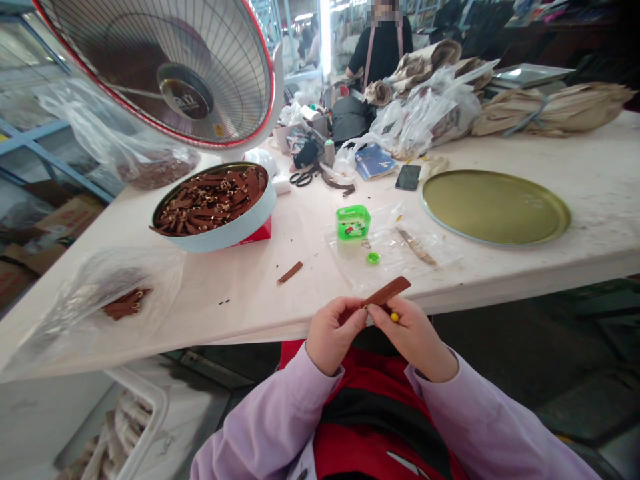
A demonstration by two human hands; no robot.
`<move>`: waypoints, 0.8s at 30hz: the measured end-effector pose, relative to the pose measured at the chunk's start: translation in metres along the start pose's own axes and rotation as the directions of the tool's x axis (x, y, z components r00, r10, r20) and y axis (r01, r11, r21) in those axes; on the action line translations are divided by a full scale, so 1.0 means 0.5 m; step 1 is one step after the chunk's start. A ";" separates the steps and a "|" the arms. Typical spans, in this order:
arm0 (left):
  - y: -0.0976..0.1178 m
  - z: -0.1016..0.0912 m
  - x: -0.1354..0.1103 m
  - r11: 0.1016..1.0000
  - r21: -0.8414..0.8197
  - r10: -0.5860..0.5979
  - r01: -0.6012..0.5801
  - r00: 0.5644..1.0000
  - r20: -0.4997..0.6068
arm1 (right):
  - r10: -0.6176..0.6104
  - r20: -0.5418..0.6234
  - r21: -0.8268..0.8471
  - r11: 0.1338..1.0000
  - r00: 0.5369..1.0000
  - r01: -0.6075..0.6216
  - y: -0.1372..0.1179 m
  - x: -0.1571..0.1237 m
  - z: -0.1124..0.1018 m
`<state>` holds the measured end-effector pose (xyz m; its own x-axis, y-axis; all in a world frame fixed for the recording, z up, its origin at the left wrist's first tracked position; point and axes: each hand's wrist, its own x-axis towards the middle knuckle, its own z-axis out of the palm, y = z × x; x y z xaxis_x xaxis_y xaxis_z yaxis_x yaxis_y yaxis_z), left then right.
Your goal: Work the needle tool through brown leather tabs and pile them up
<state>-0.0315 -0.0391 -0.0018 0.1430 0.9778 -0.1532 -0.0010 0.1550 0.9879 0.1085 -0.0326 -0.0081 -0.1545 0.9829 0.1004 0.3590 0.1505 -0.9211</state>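
Fingers (356, 319) of the left hand (327, 337) and of the right hand (413, 333) are closed in a pinch, in the head view, tips nearly meeting at the near-left end of a brown strap (390, 291). That strap is held above the worktop's (260, 307) near edge, its long axis slanting from near left to far right. Its free end points away past the right hand, which is the nearer of the two to it; the pinched end sits between both thumbs. A yellow knob (395, 317) shows at the right fingers; what it belongs to is hidden. Farther left lie a loose strap (290, 272) and a round tin (227, 238) full of similar pieces.
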 end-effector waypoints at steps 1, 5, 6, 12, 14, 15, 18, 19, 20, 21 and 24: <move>-0.002 -0.001 0.003 1.000 0.009 0.003 -0.002 1.000 -0.015 | 0.006 0.018 0.010 1.000 1.000 -0.006 0.003 0.003 0.000; -0.005 -0.003 0.021 0.997 -0.027 -0.080 0.078 0.992 -0.102 | 0.072 -0.030 0.225 0.972 0.997 -0.063 0.022 0.023 -0.012; -0.007 -0.004 0.028 0.991 -0.062 -0.121 0.114 0.987 -0.110 | 0.095 -0.079 0.300 0.952 0.992 -0.067 0.028 0.029 -0.019; -0.030 -0.013 0.072 0.944 -0.249 -0.253 0.218 0.960 -0.119 | 0.107 -0.377 0.240 0.971 0.920 -0.014 0.074 0.086 -0.072; -0.035 -0.018 0.089 0.942 -0.262 -0.250 0.209 0.959 -0.134 | 0.115 -0.410 0.209 0.977 0.905 -0.029 0.089 0.111 -0.083; -0.036 -0.020 0.097 0.944 -0.260 -0.245 0.202 0.959 -0.142 | 0.123 -0.436 0.221 0.975 0.891 -0.027 0.096 0.124 -0.086; -0.039 -0.025 0.124 0.953 -0.240 -0.226 0.185 0.962 -0.155 | 0.122 -0.523 0.228 0.974 0.844 0.000 0.119 0.166 -0.085; -0.040 -0.026 0.132 0.956 -0.231 -0.221 0.181 0.962 -0.159 | 0.111 -0.542 0.204 0.979 0.833 0.002 0.128 0.178 -0.082; -0.042 -0.026 0.140 0.958 -0.223 -0.217 0.179 0.963 -0.160 | 0.100 -0.555 0.176 0.984 0.826 -0.001 0.138 0.190 -0.078; -0.043 -0.027 0.147 0.960 -0.216 -0.216 0.179 0.963 -0.162 | 0.093 -0.562 0.152 0.988 0.822 -0.008 0.149 0.201 -0.075; -0.050 -0.028 0.161 0.961 -0.203 -0.222 0.186 0.960 -0.172 | 0.096 -0.578 0.131 0.991 0.811 -0.025 0.180 0.222 -0.066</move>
<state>-0.0335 0.0377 -0.0394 -0.0323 0.9282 -0.3707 -0.1751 0.3599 0.9164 0.1538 0.0935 -0.0676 0.4409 0.8727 0.2098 0.2394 0.1110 -0.9646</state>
